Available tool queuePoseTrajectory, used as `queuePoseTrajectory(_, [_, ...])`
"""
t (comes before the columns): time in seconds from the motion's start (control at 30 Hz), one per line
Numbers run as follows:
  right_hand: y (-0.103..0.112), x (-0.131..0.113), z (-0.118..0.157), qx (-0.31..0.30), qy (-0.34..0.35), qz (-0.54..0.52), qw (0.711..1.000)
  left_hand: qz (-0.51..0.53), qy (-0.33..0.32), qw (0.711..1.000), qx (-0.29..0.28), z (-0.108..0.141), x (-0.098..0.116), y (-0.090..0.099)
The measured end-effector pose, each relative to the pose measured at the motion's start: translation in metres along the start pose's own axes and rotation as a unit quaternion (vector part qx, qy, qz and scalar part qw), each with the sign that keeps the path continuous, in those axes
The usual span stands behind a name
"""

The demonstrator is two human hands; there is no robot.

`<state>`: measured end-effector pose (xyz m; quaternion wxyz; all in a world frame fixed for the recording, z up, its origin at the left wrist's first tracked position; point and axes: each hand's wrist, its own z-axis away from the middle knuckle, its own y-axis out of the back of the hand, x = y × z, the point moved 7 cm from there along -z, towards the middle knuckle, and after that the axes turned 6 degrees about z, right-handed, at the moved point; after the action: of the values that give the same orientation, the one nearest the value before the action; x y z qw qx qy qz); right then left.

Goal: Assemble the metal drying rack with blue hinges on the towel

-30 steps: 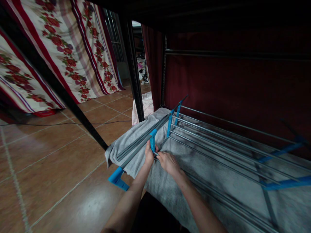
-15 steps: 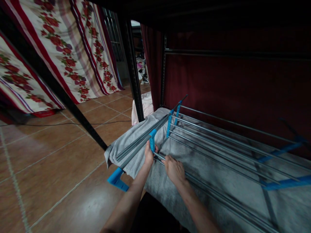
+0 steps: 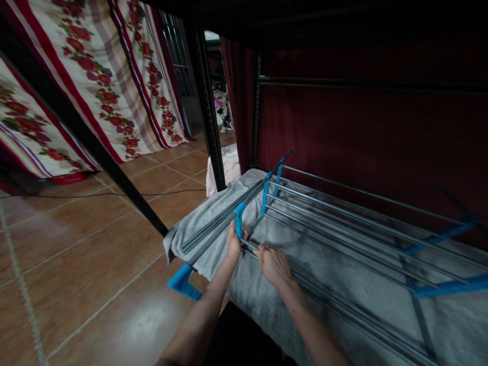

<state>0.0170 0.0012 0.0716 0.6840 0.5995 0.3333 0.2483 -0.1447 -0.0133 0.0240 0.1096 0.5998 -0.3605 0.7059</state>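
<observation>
A rack of grey metal tubes with blue plastic brackets (image 3: pixel 266 195) lies across a grey blanket (image 3: pixel 305 249). My left hand (image 3: pixel 234 241) is closed around a blue bracket (image 3: pixel 238 218) on the near side, its fingers partly hidden behind it. Just to the right, my right hand (image 3: pixel 272 262) is wrapped over a metal tube (image 3: pixel 249 244) that meets this bracket. Several long tubes run from the brackets to the right, where another blue bracket (image 3: pixel 450 287) joins them. A blue end piece (image 3: pixel 184 281) sticks out past the blanket's edge at left.
Black metal posts (image 3: pixel 208 112) and a slanting bar (image 3: pixel 114 173) frame the blanketed surface. A dark red cloth (image 3: pixel 362 127) hangs behind. At left are a tiled floor (image 3: pixel 87 254), a black cable (image 3: pixel 160 194) and a floral curtain (image 3: pixel 107 81). Striped pale cloth (image 3: pixel 224 165) sits beyond the post.
Almost nothing differs. My right hand has shifted very slightly along the tube; my left hand stays on the bracket.
</observation>
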Motion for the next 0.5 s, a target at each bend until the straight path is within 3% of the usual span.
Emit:
queuePoseTrajectory(0.3, [0.001,-0.002,0.007,0.035,0.015,0.01,0.999,-0.003,0.0,1.0,0.003,0.001,0.002,0.0])
queuePoseTrajectory(0.5, [-0.001,0.021,0.031,0.076,-0.023,0.026,0.997,-0.001,0.013,1.0,0.003,0.0,0.0,0.001])
